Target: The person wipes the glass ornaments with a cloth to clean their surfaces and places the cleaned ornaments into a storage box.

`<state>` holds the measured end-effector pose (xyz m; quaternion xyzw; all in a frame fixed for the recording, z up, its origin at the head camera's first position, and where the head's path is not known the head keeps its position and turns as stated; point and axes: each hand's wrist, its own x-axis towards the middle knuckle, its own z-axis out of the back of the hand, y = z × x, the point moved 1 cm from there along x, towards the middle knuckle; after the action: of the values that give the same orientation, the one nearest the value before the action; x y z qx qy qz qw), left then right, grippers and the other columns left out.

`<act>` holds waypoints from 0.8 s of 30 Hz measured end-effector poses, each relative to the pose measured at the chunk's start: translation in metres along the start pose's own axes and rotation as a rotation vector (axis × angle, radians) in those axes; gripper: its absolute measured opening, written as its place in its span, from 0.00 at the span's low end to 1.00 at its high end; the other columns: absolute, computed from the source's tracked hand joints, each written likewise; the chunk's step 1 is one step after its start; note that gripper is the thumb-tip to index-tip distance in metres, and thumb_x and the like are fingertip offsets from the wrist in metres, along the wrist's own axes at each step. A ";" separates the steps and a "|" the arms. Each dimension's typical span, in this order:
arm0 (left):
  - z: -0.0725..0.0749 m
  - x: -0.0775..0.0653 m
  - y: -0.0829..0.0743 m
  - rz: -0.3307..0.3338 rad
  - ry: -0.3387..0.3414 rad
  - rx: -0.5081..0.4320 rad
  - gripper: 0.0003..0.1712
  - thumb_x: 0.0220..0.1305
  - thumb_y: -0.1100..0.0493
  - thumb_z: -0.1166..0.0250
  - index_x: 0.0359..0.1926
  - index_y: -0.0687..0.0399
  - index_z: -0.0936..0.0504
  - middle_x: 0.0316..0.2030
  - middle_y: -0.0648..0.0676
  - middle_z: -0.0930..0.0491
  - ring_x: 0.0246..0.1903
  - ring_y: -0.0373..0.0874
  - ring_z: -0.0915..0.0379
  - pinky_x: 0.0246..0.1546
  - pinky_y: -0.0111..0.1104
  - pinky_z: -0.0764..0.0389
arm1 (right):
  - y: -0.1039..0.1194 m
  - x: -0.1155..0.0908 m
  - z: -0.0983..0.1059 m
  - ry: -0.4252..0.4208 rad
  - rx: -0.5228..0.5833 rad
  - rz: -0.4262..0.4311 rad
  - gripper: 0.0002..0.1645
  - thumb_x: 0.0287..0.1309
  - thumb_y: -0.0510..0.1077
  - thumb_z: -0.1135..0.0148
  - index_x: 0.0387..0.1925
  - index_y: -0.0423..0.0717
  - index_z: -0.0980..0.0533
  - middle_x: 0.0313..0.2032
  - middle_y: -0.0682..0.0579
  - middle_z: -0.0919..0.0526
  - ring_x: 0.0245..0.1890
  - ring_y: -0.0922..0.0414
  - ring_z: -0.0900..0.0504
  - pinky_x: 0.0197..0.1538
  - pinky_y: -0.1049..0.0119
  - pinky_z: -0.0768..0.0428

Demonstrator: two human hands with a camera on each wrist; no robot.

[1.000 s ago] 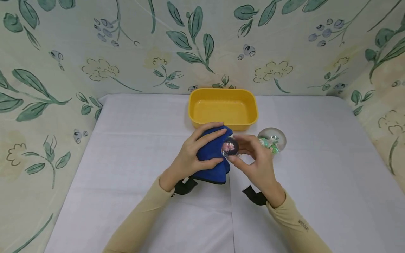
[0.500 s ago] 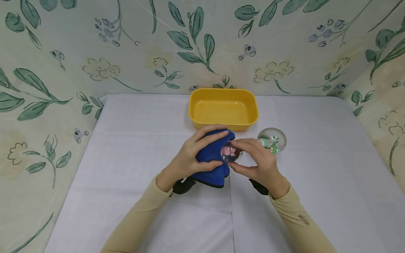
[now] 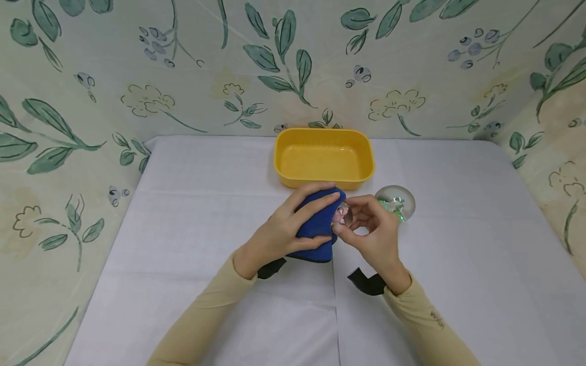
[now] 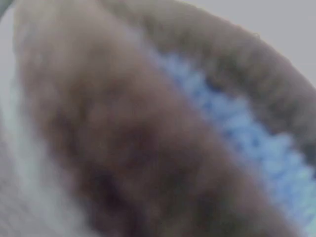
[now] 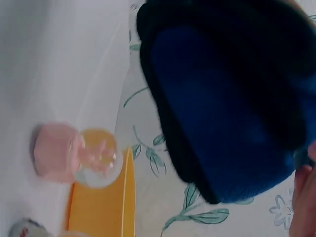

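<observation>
In the head view, my left hand (image 3: 284, 226) holds a folded blue cloth (image 3: 318, 221) with dark edging, fingers spread over it. Against the cloth's right side is a small snow globe (image 3: 342, 214) with a pink figure inside. My right hand (image 3: 375, 231) pinches this globe between thumb and fingers; its base is hidden. The right wrist view shows the cloth (image 5: 222, 108) from below, with some fingertips (image 5: 303, 202) at the right edge. Skin and a strip of blue cloth (image 4: 237, 123) fill the blurred left wrist view.
A yellow bin (image 3: 324, 183) stands behind the hands. Right of the right hand is a larger clear globe (image 3: 400, 195) with green figures. Another snow globe (image 5: 54, 153), pink-based, stands near the bin in the right wrist view. White cloth (image 3: 197, 218) covers the table.
Both hands, the blue cloth and the held snow globe have shifted slightly right. The globe has turned between the fingers, and the cloth covers more of its left side.
</observation>
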<state>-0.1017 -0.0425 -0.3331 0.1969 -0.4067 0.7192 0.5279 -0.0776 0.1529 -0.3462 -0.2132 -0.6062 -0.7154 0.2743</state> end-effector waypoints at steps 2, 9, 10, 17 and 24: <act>-0.002 0.000 0.000 -0.006 0.017 0.072 0.41 0.53 0.55 0.26 0.63 0.65 0.34 0.64 0.65 0.42 0.64 0.54 0.42 0.63 0.37 0.36 | 0.002 -0.002 -0.002 -0.042 0.059 -0.138 0.17 0.50 0.33 0.32 0.40 0.24 0.26 0.24 0.50 0.20 0.18 0.63 0.24 0.21 0.76 0.24; -0.005 -0.002 0.000 0.033 0.033 0.185 0.43 0.52 0.53 0.25 0.65 0.61 0.36 0.66 0.64 0.44 0.65 0.54 0.44 0.65 0.37 0.39 | 0.004 -0.005 -0.008 -0.025 0.016 -0.350 0.19 0.53 0.28 0.40 0.48 0.27 0.29 0.38 0.45 0.20 0.33 0.61 0.19 0.36 0.74 0.19; -0.005 -0.002 0.000 0.041 0.026 0.187 0.43 0.52 0.53 0.25 0.65 0.61 0.35 0.66 0.63 0.44 0.65 0.54 0.44 0.65 0.37 0.39 | 0.004 -0.004 -0.008 -0.005 0.008 -0.340 0.21 0.54 0.28 0.39 0.51 0.27 0.30 0.42 0.44 0.21 0.38 0.60 0.19 0.41 0.73 0.20; 0.002 -0.007 0.004 0.096 -0.010 0.191 0.42 0.50 0.53 0.25 0.64 0.61 0.32 0.66 0.62 0.41 0.65 0.54 0.43 0.66 0.38 0.40 | 0.005 -0.004 -0.010 -0.057 0.051 -0.289 0.24 0.54 0.28 0.37 0.53 0.30 0.32 0.48 0.43 0.24 0.41 0.55 0.24 0.47 0.71 0.23; 0.009 -0.011 0.003 0.151 -0.022 0.201 0.37 0.51 0.54 0.26 0.62 0.59 0.28 0.65 0.59 0.37 0.65 0.51 0.42 0.66 0.38 0.41 | 0.002 -0.004 -0.010 -0.138 0.068 -0.199 0.26 0.53 0.27 0.37 0.55 0.29 0.32 0.48 0.40 0.24 0.42 0.51 0.26 0.48 0.69 0.25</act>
<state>-0.1022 -0.0563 -0.3368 0.2256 -0.3521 0.7918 0.4451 -0.0733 0.1438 -0.3492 -0.1912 -0.6657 -0.7017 0.1669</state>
